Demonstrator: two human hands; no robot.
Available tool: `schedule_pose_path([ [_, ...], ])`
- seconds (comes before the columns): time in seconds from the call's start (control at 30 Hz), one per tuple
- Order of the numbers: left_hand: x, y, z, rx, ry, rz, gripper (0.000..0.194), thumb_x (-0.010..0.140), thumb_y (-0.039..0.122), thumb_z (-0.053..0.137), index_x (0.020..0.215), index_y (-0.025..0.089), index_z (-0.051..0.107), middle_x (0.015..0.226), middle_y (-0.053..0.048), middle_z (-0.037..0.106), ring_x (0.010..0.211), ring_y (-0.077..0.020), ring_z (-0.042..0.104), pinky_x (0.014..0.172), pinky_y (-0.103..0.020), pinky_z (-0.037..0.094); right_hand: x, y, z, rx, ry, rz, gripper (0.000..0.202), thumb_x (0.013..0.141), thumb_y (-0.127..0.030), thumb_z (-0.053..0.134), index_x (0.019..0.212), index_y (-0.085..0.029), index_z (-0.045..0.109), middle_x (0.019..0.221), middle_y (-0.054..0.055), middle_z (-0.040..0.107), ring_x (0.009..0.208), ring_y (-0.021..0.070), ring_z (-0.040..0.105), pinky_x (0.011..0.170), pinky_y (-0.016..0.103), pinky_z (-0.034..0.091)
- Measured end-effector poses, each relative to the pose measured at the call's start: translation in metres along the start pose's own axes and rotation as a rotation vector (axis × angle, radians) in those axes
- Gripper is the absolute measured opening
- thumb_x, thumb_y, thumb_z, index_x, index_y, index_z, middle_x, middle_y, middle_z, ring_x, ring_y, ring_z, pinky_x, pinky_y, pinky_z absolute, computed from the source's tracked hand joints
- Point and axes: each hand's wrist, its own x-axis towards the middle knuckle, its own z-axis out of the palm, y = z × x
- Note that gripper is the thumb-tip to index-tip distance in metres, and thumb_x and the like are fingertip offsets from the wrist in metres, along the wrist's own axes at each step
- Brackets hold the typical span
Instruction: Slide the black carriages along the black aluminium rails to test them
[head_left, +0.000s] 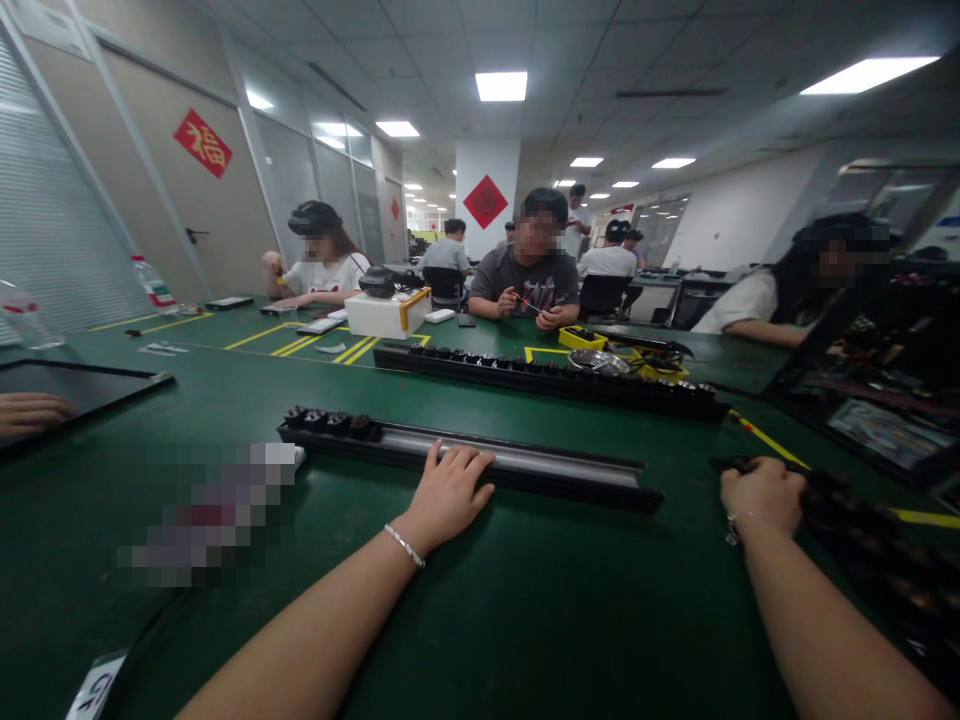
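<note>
A long black rail [517, 465] with a bare silvery channel lies across the green table in front of me. Several small black blocks [330, 422] sit in its left end. My left hand [454, 485] rests on the rail's middle, its fingers spread over the near edge. Off to the right, my right hand [765, 492] is closed at the edge of a heap of black parts [870, 540]. Its fingertips are mostly hidden, and I cannot make out what they hold.
Farther back lies a second black rail [540, 380] filled with blocks. Beyond it are a metal dish [598, 361], a yellow tray [583, 338] and a white box [386, 312]. Another person's hand [34, 412] rests on a dark panel at left. Co-workers sit around the table.
</note>
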Motion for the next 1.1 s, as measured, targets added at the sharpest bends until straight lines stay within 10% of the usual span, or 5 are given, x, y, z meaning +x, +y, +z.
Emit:
schedule_pose_path([
  [0.37, 0.004, -0.075, -0.007, 0.209, 0.396, -0.667, 0.045, 0.082, 0.035, 0.046, 0.123, 0.016, 0.051, 0.141, -0.015, 0.038, 0.133, -0.0323, 0.027, 0.106, -0.056, 0.024, -0.028, -0.01, -0.013, 0.115, 0.142, -0.228, 0.038, 0.079, -0.031, 0.041, 0.107, -0.013, 0.058, 0.098, 0.016, 0.057, 0.096, 0.0263, 0.054, 0.074, 0.036, 0.04],
  [0.7, 0.002, -0.091, -0.008, 0.136, 0.475, -0.706, 0.04, 0.076, 0.028, 0.048, 0.113, 0.014, 0.058, 0.129, -0.015, 0.049, 0.123, -0.0296, 0.038, 0.104, -0.046, 0.032, -0.14, -0.078, -0.005, 0.062, -0.12, -0.914, 0.044, 0.087, -0.033, 0.032, 0.116, -0.012, 0.057, 0.121, 0.011, 0.058, 0.115, 0.0207, 0.048, 0.101, 0.036, 0.033],
  [1.1, 0.003, -0.087, -0.01, 0.134, 0.455, -0.701, 0.035, 0.074, 0.027, 0.048, 0.104, 0.015, 0.061, 0.122, -0.012, 0.055, 0.119, -0.0288, 0.042, 0.103, -0.043, 0.033, -0.161, -0.091, -0.003, -0.088, -0.188, -0.798, 0.042, 0.087, -0.028, 0.031, 0.117, -0.02, 0.059, 0.124, 0.006, 0.059, 0.118, 0.0214, 0.048, 0.099, 0.04, 0.034],
])
